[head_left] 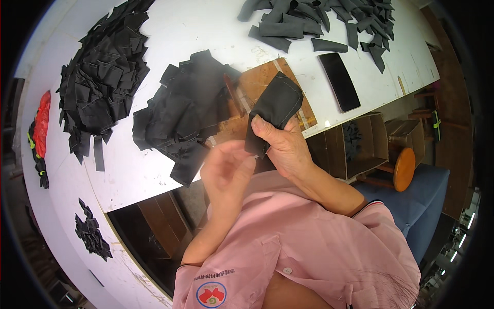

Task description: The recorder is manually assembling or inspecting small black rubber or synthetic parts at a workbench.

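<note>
My right hand point(285, 149) grips a dark grey stitched fabric piece point(275, 105), holding it upright above the edge of the white table point(170, 31). My left hand point(226, 172) is just left of it, fingers bent, its fingertips touching the lower edge of the same piece. Under the hands lies a brown wooden board point(257, 82). A pile of black fabric pieces point(182, 110) rests on the table just to the left of the board.
A larger heap of black pieces point(100, 77) lies far left; several folded grey pieces point(319, 20) at the back right. A black phone point(339, 81) lies near them. Cardboard boxes point(360, 147) and a round wooden stool point(404, 167) stand below the table's right edge.
</note>
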